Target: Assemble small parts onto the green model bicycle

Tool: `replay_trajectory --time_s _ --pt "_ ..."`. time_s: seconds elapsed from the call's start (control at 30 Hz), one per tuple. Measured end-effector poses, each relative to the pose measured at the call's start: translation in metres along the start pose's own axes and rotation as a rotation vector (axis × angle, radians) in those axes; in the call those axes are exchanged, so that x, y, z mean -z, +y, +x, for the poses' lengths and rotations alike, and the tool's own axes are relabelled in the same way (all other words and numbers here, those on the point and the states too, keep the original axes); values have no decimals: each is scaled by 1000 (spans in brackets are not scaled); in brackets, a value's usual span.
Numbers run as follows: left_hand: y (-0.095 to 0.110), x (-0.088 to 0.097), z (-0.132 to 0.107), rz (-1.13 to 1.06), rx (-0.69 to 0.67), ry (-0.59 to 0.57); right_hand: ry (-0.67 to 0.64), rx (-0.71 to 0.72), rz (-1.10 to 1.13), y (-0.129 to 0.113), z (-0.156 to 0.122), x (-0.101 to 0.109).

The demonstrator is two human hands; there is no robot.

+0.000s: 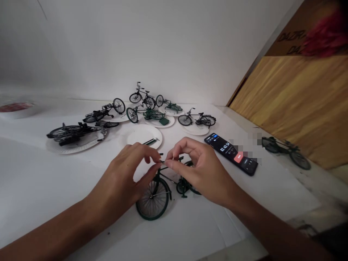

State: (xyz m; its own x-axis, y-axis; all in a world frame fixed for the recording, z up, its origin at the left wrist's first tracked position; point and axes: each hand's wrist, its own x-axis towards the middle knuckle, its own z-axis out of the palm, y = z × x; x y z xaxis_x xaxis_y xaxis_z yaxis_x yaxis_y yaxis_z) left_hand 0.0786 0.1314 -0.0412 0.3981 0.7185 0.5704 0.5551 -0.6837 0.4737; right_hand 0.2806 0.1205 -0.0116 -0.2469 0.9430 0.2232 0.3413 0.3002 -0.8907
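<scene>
The small bike [166, 177] in the lower middle is dark green. The bench [185, 224] is white. The phone [225, 154], right of the middle, is black. Upper right, yellow-brown wood [288, 105] has streaks.

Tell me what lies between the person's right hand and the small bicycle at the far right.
In the head view, a phone with its screen lit lies between the right hand and that bicycle.

Bare at left hand [119, 174] and right hand [202, 165] alike, and uncovered along both forearms [65, 221] to the edge of view; slim at the wrists [91, 206], broader across the knuckles [199, 154], with slender, tapering fingers [187, 144]
</scene>
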Motion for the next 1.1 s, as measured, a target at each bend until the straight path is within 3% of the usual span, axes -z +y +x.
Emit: replay_trajectory --time_s 0.13,0.23,0.4,0.57,0.9,1.1 --pt "-16 4 3 94 100 -123 39 40 -87 0 -1 1" --pt "-24 3 4 150 101 -252 30 38 -110 0 -1 3" --pt "-22 -8 1 -14 183 -398 9 33 -148 1 -2 4" --pt "-16 -18 0 -306 353 -374 47 63 -128 6 -1 -2" --pt "-11 -1 10 -1001 766 -343 212 206 -25 12 2 -7" --pt "-9 -10 8 -1250 752 -304 163 313 -192 11 -1 -10"
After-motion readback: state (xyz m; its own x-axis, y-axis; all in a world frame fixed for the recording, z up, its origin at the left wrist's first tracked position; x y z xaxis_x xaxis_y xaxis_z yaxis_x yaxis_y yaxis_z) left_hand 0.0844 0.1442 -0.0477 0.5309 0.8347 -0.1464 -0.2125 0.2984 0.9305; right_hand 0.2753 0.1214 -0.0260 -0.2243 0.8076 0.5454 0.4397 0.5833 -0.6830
